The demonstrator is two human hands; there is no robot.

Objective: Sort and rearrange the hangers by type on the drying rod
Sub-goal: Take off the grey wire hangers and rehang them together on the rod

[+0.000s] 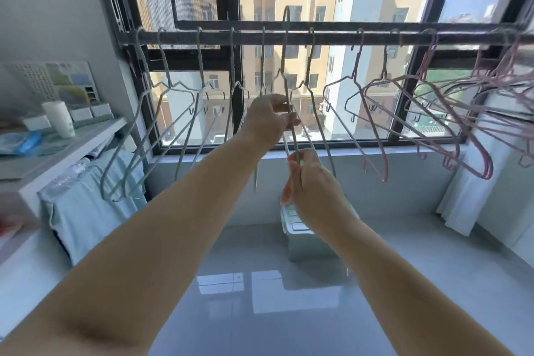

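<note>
1. The hanger [285, 66], green wire, is at the middle of the rod [332, 37]. Its hook is raised above the rod and seems to be off it. The left hand [267, 120] curls its fingers round the wires below the shoulder. The right hand [313, 191] pinches the lower end between thumb and fingertips.
2. Both grips are on thin wire. If either loosens, the hanger could swing or drop to the floor, since the rod appears to carry none of its weight.
3. Green hangers [161, 113] hang close on its left and right. The left hand's fingers lie among those wires, so a neighbour could be dragged along or lifted off.
4. The small hooks [191, 109] under the shoulders could snag one another in a sideways move.
5. The pink hangers [372, 136] at the right are bunched and crossed. Setting the hook down near them risks a tangle, or mixing the types.
</note>
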